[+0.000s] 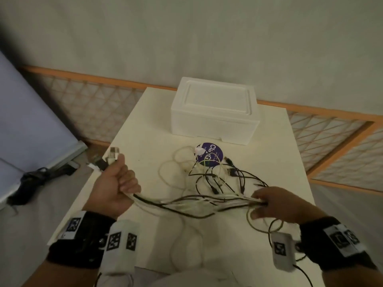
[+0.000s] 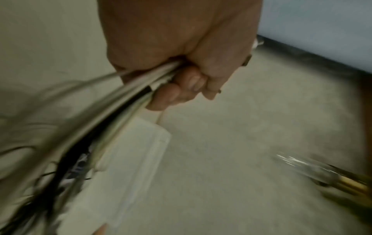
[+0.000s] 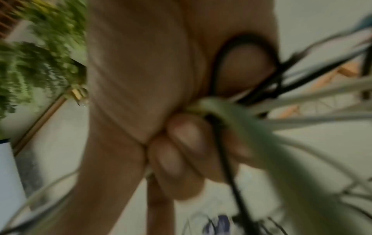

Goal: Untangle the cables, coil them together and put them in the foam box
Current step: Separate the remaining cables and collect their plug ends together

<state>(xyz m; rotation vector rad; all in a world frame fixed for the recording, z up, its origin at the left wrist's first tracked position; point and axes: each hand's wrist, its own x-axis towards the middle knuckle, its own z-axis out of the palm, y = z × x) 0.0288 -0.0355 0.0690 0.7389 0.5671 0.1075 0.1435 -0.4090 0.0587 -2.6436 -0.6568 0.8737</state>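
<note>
A bundle of white and black cables [image 1: 192, 204] stretches between my two hands above the white table [image 1: 145, 146]. My left hand [image 1: 118, 183] grips one end in a fist, and several plugs [image 1: 113, 154] stick out above it. My right hand [image 1: 269, 201] grips the bundle farther along, fingers curled round it. Loose tangled loops [image 1: 209, 172] trail from there onto the table. The left wrist view shows the fist [image 2: 181, 63] round the cables [image 2: 124, 108]. In the blurred right wrist view, fingers [image 3: 181, 151] close on cables [image 3: 302, 92]. The white foam box [image 1: 215, 112] stands at the table's back, lid on.
A round purple sticker or disc [image 1: 209, 155] lies under the loose loops in front of the box. An orange-framed lattice screen [image 1: 331, 141] runs behind and to the right of the table. A grey board [image 1: 31, 121] and dark straps [image 1: 33, 179] lie on the floor to the left.
</note>
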